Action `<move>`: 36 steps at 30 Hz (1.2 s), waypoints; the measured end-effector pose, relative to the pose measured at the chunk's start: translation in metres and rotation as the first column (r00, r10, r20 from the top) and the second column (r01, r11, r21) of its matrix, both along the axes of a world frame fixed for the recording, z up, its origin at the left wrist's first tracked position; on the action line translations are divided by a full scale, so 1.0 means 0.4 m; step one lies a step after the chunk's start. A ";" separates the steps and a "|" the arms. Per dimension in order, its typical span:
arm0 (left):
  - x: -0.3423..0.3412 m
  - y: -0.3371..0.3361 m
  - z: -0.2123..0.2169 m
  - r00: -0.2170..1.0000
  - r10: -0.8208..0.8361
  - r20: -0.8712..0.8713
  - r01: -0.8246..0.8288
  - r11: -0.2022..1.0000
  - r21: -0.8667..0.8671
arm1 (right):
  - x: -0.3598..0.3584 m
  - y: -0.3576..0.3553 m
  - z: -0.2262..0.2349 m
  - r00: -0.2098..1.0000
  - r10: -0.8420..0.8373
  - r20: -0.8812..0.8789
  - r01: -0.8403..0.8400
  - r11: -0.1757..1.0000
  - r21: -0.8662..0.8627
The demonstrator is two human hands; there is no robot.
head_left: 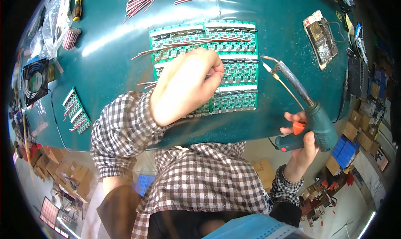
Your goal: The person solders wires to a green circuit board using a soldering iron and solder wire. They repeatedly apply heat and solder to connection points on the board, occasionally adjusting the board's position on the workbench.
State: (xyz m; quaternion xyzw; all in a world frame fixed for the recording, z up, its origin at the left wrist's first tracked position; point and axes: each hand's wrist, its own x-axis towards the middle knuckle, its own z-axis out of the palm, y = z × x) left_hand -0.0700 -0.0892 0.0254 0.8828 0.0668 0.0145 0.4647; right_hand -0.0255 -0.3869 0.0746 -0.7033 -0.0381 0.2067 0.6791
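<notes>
Left hand [188, 82]: over the middle of the panel [241, 77], back of the hand up. Thumb and forefinger meet in a pinch, closed on a thin wire [227, 74]; a short end pokes out to the right of the fingertips. That end lies roughly left-right, along the rows of the panel. Whether it touches a pad, cannot tell: the fingers cover most of it.

Right hand [304, 153]: well to the right and nearer the body, off the front of the bench [117, 76]. Fingers wrapped round the handle of the gun [321, 128], by its orange trigger. Barrel slants from the hand up and to the left.

Key relation, as judged: tip [269, 58] against wire end. Tip sits just beyond the panel's right edge, apart from it, pointing left. Wire end lies left and slightly nearer the body from there. Nozzle [267, 66] just beside the tip, on the body side. Left hand is far the nearer to the panel; on the right, only the gun's long reach brings the tip close.

Outward: loose wires [188, 43] across the upper panel, lengthwise with its rows, some overhanging the left edge. Beyond the far edge, a pile [140, 4] of more. Left: small board [76, 109], fan [36, 81], tied bundle [72, 38], screwdriver [77, 8]. Right: grimy box [321, 38], past the tip.
</notes>
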 end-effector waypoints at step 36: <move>0.003 -0.018 -0.014 0.995 0.082 -0.062 -0.082 0.997 0.006 | -0.060 0.029 0.004 0.995 -0.091 -0.038 0.087 0.990 -0.108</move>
